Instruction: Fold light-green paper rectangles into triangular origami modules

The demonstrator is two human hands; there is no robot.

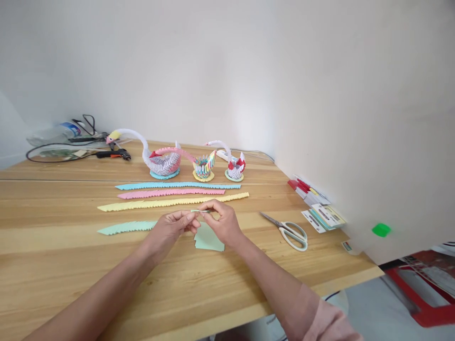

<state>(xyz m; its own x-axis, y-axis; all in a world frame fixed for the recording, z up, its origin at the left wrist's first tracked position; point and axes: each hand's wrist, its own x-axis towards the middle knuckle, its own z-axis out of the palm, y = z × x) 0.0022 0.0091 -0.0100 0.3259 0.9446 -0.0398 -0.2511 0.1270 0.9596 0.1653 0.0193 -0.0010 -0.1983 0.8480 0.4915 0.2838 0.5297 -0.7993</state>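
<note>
Near the centre of the frame, the left hand [175, 223] and the right hand [224, 222] meet over a small slip of pale green paper [196, 210]. The slip shows nearly edge-on as a thin line between the fingertips, so its exact shape is hard to tell. The left thumb and fingers pinch it from the left and below; the right thumb and forefinger close on it from the right, with the forefinger arching over its right end. Both pinches are narrow, with only the paper's thickness between the tips.

Just below the grip, partly covered by the right hand, a stack of pale green sheets [209, 240] lies on the wooden table [64, 274]. A pleated green strip [126, 228] runs left from behind the left wrist. Just above the hands, toward the middle of the frame, stretches a yellow strip [170, 203], with a pink strip [170, 193] and a blue strip [177, 185] beyond it. Scissors [293, 235] lie right of centre, well apart from both hands.
</note>
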